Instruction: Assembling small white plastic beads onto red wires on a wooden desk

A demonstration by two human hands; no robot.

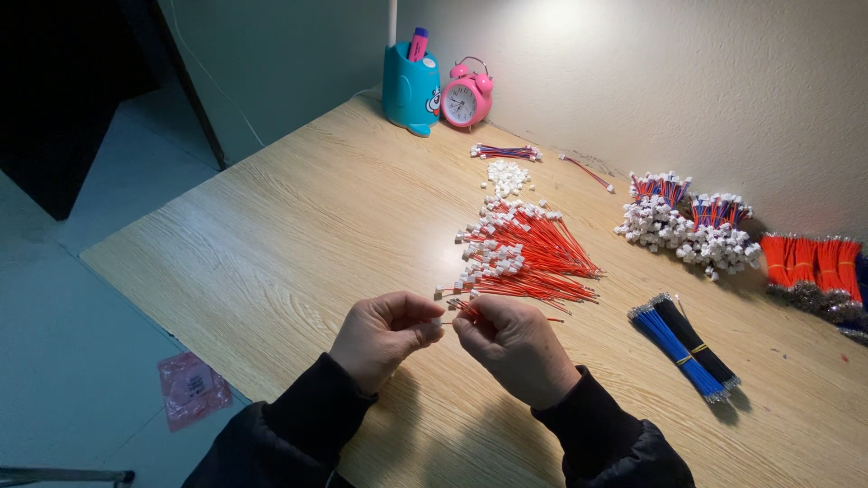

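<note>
You are pinching one small white connector (438, 320) in your left hand (384, 336), grip closed on it, while your right hand (514, 346) is closing on a few red wires (470, 311), both just above the tabletop (298, 235). Just beyond them one pile of red wired connectors (524, 253) is lying, and to the right two wire bundles are resting together, one blue (674, 348) and one black (696, 342).
</note>
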